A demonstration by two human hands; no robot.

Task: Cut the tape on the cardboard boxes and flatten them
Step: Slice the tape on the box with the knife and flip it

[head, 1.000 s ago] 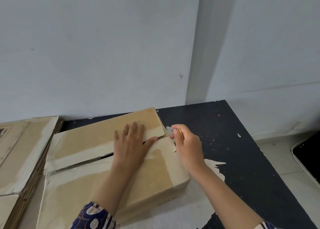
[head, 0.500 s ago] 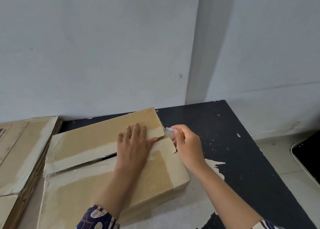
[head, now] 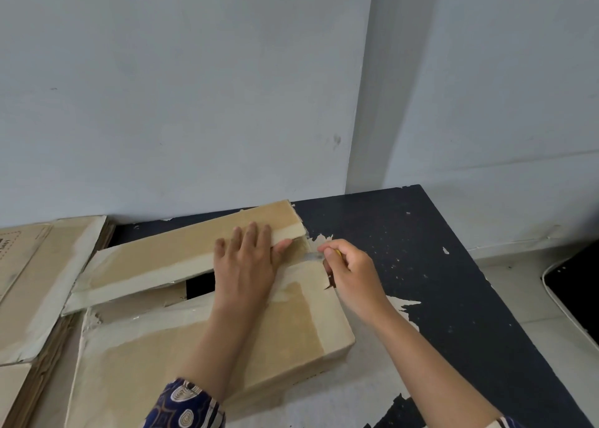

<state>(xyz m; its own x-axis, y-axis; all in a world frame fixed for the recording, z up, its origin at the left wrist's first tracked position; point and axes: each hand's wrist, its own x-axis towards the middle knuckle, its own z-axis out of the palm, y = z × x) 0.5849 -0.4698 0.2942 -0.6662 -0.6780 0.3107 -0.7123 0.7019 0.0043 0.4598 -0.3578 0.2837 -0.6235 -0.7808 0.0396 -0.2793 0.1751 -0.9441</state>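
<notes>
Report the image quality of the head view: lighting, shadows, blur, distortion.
Head view: soft, even light, no hard glare; a faint shadow lies under the box on the table. Wide-angle lens bends the wall corner slightly. The cutter in the right hand is small and smeared, its blade indistinct; the left hand is sharp.

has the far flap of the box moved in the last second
Yes. The far flap has lifted away from the near flap, widening the dark gap beside the left hand.
</notes>
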